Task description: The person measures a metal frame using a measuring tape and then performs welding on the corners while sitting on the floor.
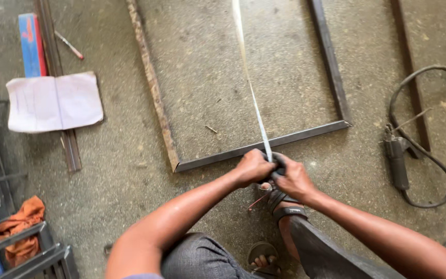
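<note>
A steel angle-iron frame (pixel 256 146) lies flat on the concrete floor, its near bar running left to right in front of me. A tape measure blade (pixel 249 82) stretches from the near bar away across the frame to the top edge of the view. My left hand (pixel 252 167) and my right hand (pixel 294 178) are closed together around the tape measure case (pixel 278 168) at the near bar, just above my sandalled foot (pixel 280 202). The case is mostly hidden by my fingers.
A welding electrode holder with black cable (pixel 399 160) lies to the right. At the left are an open paper sheet (pixel 53 101), a blue box (pixel 31 44), loose steel bars (pixel 68 144), an orange rag (pixel 19 227) and a metal rack (pixel 27 248).
</note>
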